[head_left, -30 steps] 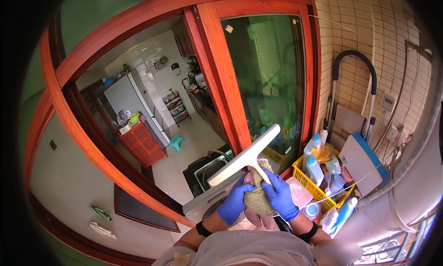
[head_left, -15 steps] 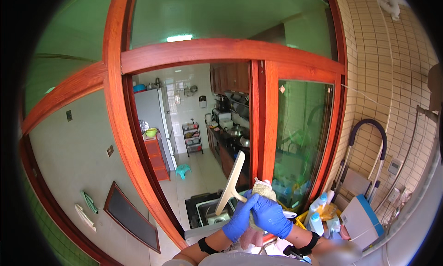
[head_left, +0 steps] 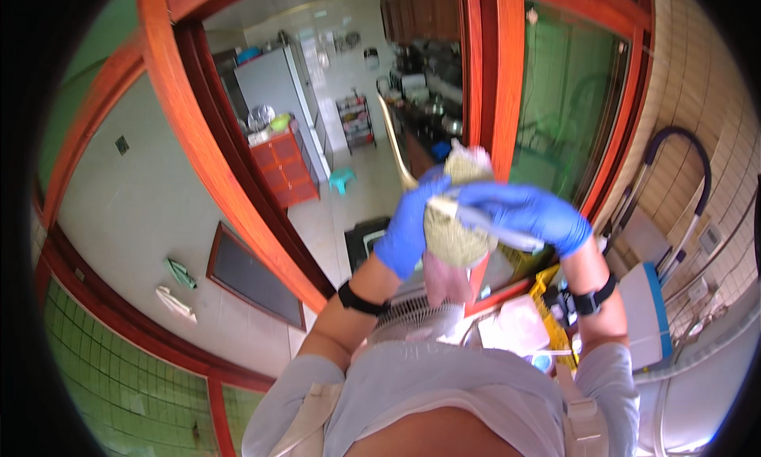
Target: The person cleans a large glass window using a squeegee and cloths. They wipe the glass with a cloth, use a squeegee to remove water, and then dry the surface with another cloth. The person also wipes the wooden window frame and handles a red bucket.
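Note:
My left hand [head_left: 404, 231], in a blue glove, is closed around a cream squeegee [head_left: 392, 144] and a bunched olive cloth [head_left: 456, 247]; the squeegee's head rises upright-tilted in front of it. My right hand [head_left: 543, 219], also gloved, curls over the cloth and the handle, its fingertips partly hidden and blurred. Pink fabric [head_left: 444, 282] dangles below the olive cloth, between my wrists.
An orange wooden door frame [head_left: 507, 76] opens onto a kitchen with a fridge [head_left: 273, 96], red cabinet [head_left: 277, 168] and teal stool [head_left: 341, 179]. Below are a dark-edged sink [head_left: 357, 247] and yellow crate [head_left: 547, 290]; a folded trolley [head_left: 705, 164] leans at right.
My hands have risen and come forward with the squeegee and cloth. The squeegee turned from slanting across to nearly upright. The camera view has shifted, showing more of my torso.

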Tool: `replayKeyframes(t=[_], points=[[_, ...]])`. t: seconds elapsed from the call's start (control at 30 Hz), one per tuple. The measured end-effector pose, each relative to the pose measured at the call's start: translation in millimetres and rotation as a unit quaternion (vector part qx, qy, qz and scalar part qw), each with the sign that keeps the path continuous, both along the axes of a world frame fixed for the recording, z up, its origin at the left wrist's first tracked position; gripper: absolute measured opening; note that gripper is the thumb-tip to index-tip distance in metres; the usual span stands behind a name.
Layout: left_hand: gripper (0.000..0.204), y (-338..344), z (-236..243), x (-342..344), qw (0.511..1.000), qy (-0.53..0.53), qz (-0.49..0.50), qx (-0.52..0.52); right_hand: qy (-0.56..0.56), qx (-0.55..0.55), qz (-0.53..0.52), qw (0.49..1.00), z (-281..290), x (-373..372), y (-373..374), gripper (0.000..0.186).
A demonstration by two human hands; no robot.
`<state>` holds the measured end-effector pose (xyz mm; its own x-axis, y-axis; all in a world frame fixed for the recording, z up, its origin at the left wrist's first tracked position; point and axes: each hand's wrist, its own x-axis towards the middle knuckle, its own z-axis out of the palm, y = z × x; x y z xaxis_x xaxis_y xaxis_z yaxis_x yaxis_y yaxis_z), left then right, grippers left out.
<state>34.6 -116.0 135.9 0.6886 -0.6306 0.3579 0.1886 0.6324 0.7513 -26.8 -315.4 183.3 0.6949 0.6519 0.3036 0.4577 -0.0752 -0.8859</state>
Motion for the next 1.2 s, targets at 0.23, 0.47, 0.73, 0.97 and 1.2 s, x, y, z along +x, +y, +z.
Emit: replayKeyframes(t=[0.23,0.47,0.73,0.97,1.2], points=[[0.045,-12.9,9.8,22.0,0.997,0.069,-0.005,-0.018,-0.08,0.362,-0.109,0.923,-48.3,18.6,17.8,0.037],[0.049,-14.8,-1.8,25.3,0.987,0.15,0.044,-0.041,-0.123,0.076,-0.353,0.924,-51.2,-8.5,31.6,0.066],[0.045,-12.5,19.1,8.5,0.99,0.115,0.024,-0.076,-0.088,0.092,-0.342,0.931,-56.0,-7.1,31.2,0.074],[0.049,12.1,16.5,17.6,0.993,-0.002,0.09,-0.072,-0.004,0.078,-0.207,0.975,19.8,-33.2,-9.2,0.05],[0.048,37.1,48.7,-41.3,0.977,-0.13,0.166,0.022,-0.352,0.297,-0.343,0.819,187.5,-40.8,-33.0,0.048]])
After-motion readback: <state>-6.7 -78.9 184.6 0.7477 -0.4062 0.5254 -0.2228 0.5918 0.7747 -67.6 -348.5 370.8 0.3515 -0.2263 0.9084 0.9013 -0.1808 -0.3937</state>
